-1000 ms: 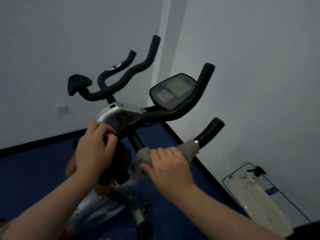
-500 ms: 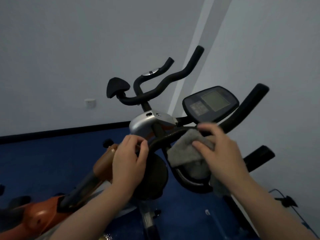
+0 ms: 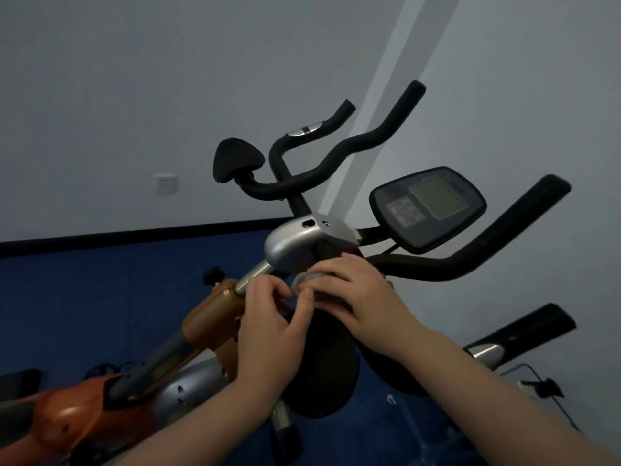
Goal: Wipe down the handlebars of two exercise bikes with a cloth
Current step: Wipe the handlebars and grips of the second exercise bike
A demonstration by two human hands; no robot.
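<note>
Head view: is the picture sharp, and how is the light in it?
Head view: the room is dim and bluish; a pale band of light slants across the wall; the near handlebar is smeared at its tip by motion blur; the cloth under the hands is hard to make out.

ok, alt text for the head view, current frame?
Both hands meet at the centre of the near exercise bike's handlebar: the right hand presses a grey cloth around it, and the left hand grips beside it. Its console sits above; a second bike's handlebar stands behind.
</note>
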